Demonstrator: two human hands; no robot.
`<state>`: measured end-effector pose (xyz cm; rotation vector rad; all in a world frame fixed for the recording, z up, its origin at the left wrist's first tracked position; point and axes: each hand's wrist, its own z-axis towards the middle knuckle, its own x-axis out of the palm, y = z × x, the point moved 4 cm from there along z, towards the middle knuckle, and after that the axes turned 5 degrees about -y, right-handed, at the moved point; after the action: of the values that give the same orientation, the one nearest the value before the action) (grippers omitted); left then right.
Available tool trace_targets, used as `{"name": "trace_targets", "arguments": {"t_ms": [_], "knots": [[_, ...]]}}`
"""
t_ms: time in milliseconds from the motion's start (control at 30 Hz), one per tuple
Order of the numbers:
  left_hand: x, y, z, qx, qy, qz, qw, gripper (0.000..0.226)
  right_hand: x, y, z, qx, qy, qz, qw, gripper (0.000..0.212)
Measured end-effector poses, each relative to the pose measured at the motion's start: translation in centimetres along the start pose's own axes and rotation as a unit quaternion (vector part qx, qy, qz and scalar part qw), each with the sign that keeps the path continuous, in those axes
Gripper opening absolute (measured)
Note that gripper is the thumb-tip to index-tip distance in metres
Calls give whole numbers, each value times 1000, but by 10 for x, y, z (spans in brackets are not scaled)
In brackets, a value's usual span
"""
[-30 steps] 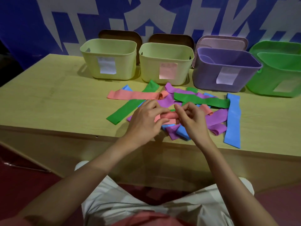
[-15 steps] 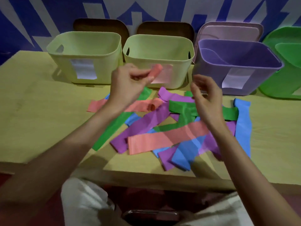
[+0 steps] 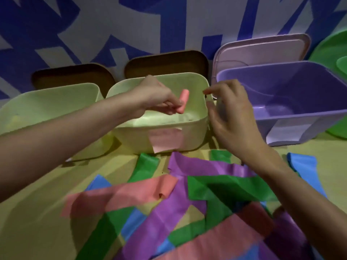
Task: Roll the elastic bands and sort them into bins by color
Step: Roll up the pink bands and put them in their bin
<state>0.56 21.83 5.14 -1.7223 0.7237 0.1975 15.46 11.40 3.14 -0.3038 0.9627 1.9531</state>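
Observation:
My left hand (image 3: 157,97) pinches a rolled pink band (image 3: 183,101) and holds it over the open top of the pale yellow bin with a pink label (image 3: 195,132). To the right of that bin's rim hovers my right hand (image 3: 231,117), fingers spread and holding nothing. On the wooden table in front of the bins lies a loose pile of flat bands: pink (image 3: 120,197), purple (image 3: 169,211), green (image 3: 225,188) and blue (image 3: 304,166).
Another pale yellow bin (image 3: 56,102) stands at the left. A purple bin (image 3: 293,102) is at the right, with a green bin (image 3: 336,61) beyond it. Brown and pink lids lean against the blue-and-white wall behind the bins.
My left hand has carried the rolled pink band from the pile up and forward over the pink-labelled bin. My right hand let go of it and followed beside the bin. The view moved closer.

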Motion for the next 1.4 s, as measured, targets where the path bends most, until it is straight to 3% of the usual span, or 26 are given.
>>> {"name": "trace_targets", "arguments": {"t_ms": [100, 233, 367, 533, 833, 1100, 1167, 1267, 1400], "knots": [[25, 6, 31, -42, 48, 30, 997, 14, 2, -5, 14, -7, 30, -34, 999, 21], [48, 20, 61, -64, 48, 80, 994, 2, 8, -12, 25, 26, 86, -47, 995, 23], [60, 32, 82, -88, 37, 97, 991, 7, 13, -19, 28, 44, 100, -43, 993, 22], [71, 35, 92, -86, 34, 113, 989, 14, 12, -20, 28, 48, 97, -36, 993, 22], [72, 22, 85, -47, 116, 194, 973, 15, 7, -19, 29, 42, 77, -40, 995, 24], [23, 8, 54, -69, 81, 216, 971, 25, -22, 3, 12, 41, 60, -51, 996, 24], [12, 4, 38, -44, 47, 187, 980, 22, -37, 14, 4, 28, 41, -49, 998, 23], [-1, -6, 10, 67, -45, 124, 989, 18, -58, 26, -14, 25, 31, -48, 998, 22], [-11, -14, -49, 230, -128, 87, 961, 11, -85, 40, -47, 18, 40, -47, 998, 26]]}}
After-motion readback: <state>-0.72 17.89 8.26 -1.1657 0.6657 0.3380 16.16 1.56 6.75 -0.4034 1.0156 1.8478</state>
